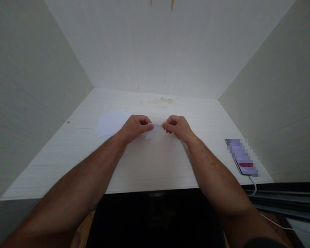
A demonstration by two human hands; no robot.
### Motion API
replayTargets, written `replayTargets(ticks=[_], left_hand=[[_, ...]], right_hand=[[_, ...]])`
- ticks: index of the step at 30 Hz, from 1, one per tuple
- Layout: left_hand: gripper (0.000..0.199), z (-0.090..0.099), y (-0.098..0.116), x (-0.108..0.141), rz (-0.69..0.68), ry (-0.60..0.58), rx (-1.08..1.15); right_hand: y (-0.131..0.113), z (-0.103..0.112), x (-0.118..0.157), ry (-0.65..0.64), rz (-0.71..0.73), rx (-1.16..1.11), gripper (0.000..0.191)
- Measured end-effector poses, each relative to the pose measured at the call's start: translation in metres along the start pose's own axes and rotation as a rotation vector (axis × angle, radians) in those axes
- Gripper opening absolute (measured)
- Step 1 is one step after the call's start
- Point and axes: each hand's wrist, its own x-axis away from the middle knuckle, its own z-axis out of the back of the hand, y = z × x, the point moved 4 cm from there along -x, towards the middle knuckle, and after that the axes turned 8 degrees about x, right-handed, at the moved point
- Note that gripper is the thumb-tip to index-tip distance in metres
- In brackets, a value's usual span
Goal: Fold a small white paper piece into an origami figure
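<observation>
Between my two hands is a small piece of white paper (157,126), its upper edge running level from one thumb to the other. My left hand (139,126) pinches the paper's left end between thumb and fingers. At the opposite end, the thumb and fingertips of my right hand (175,126) are closed on the paper's corner. The lower part of the paper hangs toward the tabletop; whether it touches is hard to see. Just left of my left hand lie several overlapping sheets of white paper (111,121), partly hidden behind the wrist.
The white tabletop (155,165) is enclosed by a back wall (155,48) and two side walls. On the right rests a phone (241,155) with a white cable (253,186) running off the front edge. A small orange speck (68,122) sits at left, and a brownish worn patch (165,100) near the back.
</observation>
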Motion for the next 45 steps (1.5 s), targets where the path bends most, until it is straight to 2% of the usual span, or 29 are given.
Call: replayTargets(ticks=[5, 9, 14, 17, 29, 35, 41, 45], left_hand=[[0.024, -0.008, -0.001, 0.000, -0.019, -0.040, -0.001], [0.025, -0.011, -0.003, -0.001, -0.052, -0.019, -0.011], [0.023, -0.012, -0.001, 0.000, -0.099, 0.053, -0.010], [0.023, -0.015, -0.001, 0.001, -0.091, 0.056, 0.060], [0.020, -0.015, 0.002, 0.004, -0.033, 0.109, 0.154], [0.022, -0.013, -0.003, 0.002, -0.003, 0.057, 0.154], [0.021, -0.013, 0.001, 0.002, -0.058, 0.046, 0.061], [0.021, -0.014, 0.002, 0.001, -0.092, 0.043, -0.081]], right_hand=[[-0.002, -0.011, 0.004, -0.108, -0.003, 0.043, 0.025], [-0.002, -0.018, 0.007, -0.144, -0.006, 0.141, 0.029], [-0.002, -0.018, 0.007, -0.066, 0.025, 0.174, 0.031], [-0.003, -0.018, 0.007, -0.022, 0.057, 0.213, 0.030], [-0.002, -0.020, 0.008, -0.038, 0.035, 0.191, 0.025], [-0.003, -0.018, 0.007, -0.046, 0.035, 0.208, 0.023], [0.000, -0.019, 0.007, -0.055, 0.009, 0.202, 0.022], [0.000, -0.021, 0.007, 0.013, 0.092, 0.285, 0.027]])
